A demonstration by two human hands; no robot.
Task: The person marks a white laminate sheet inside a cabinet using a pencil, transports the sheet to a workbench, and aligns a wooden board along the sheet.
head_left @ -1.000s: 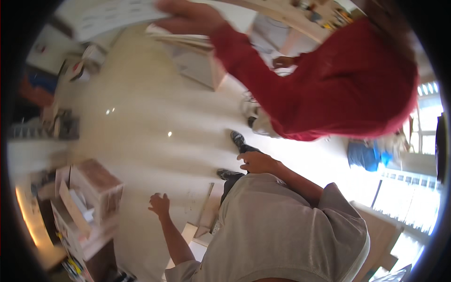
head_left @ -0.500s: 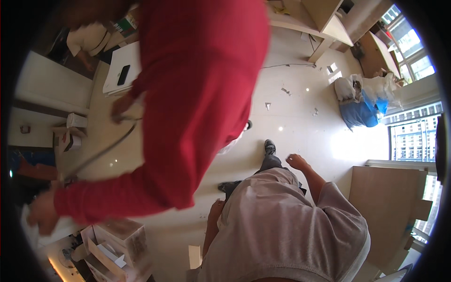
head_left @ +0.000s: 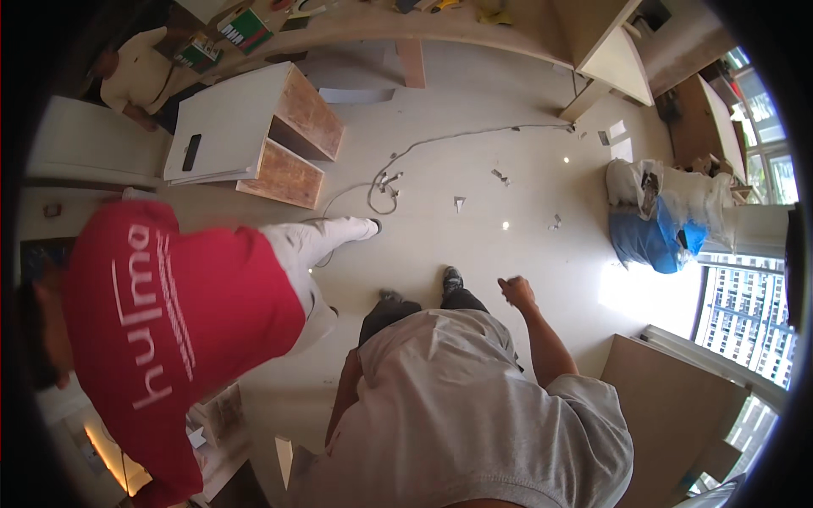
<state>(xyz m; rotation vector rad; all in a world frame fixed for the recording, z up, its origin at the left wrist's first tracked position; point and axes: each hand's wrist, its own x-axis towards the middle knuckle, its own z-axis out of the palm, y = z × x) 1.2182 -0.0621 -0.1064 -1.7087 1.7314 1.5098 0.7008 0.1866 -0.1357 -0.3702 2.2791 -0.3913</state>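
Note:
My right hand (head_left: pixel 517 292) hangs out in front of my right side over the pale tiled floor (head_left: pixel 440 169). Its fingers are curled together, and whatever may be in them is hidden or too small to name. My left arm (head_left: pixel 345 394) hangs beside my grey shirt (head_left: pixel 449 398), with the fingers out of sight behind my body. Neither hand touches any furniture. A dark shoe (head_left: pixel 452 277) shows ahead of me.
A person in a red shirt (head_left: pixel 212 296) bends over close on my left. Ahead stand a cabinet (head_left: pixel 229 118) with a phone on top and a long workbench (head_left: pixel 500 34). A cable (head_left: pixel 457 134) and scraps lie on the floor. Sacks (head_left: pixel 648 224) and a board (head_left: pixel 669 406) are at right.
The person in red has moved from right in front of me to the left, uncovering the cabinet and cable. My right hand has shifted slightly left; my left hand has slipped from sight.

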